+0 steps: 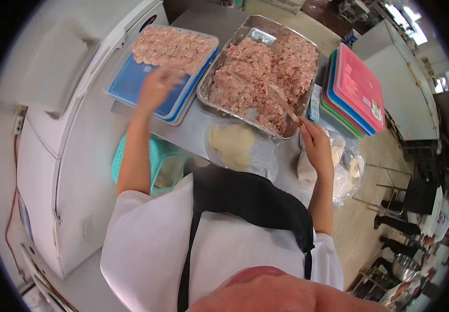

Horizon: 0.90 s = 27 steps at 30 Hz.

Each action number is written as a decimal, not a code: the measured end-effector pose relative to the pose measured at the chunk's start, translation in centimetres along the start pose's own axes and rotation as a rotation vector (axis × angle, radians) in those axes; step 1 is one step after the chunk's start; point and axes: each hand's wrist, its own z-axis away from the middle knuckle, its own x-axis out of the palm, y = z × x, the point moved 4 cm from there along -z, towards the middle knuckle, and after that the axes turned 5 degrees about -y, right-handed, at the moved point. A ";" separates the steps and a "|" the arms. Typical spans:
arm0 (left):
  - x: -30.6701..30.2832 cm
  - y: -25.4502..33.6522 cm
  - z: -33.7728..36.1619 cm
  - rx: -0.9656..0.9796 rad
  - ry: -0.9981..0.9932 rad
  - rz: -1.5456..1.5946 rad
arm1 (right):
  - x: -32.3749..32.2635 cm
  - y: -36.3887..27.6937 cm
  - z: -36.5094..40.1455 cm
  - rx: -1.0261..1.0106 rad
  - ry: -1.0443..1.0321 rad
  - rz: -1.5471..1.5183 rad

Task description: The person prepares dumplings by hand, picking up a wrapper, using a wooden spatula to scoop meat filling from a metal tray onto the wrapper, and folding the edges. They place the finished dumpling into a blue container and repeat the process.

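My left hand (161,86) is smeared by motion over a blue-lidded tray (131,78), its fingers near rows of small pale-pink meat-filled pieces (170,44). In my right hand (316,143) is the handle of a flat, narrow spatula (282,101), its blade end down in the ground meat (245,73). The meat fills most of a foil pan (209,104), heaped in two mounds. A pale round dough sheet (232,145) lies on clear plastic at the table's near edge, between my two arms.
Beside the pan, on the right, stands a stack of coloured plastic lids (359,86). Clear bags (346,166) with pale dough lie by my right forearm. A teal basket (157,156) sits below the table edge. A white freezer (84,171) is close on the left.
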 end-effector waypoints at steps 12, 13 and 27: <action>3.4 1.9 0.5 -0.024 -0.003 0.469 | 4.4 5.4 -3.8 -0.058 -0.050 0.178; 0.1 -1.7 0.2 -0.049 0.148 0.395 | 4.1 5.1 -3.8 -0.042 -0.064 0.166; -12.8 -17.5 -5.8 -0.346 0.571 0.069 | 4.2 2.2 -3.4 0.045 -0.075 0.042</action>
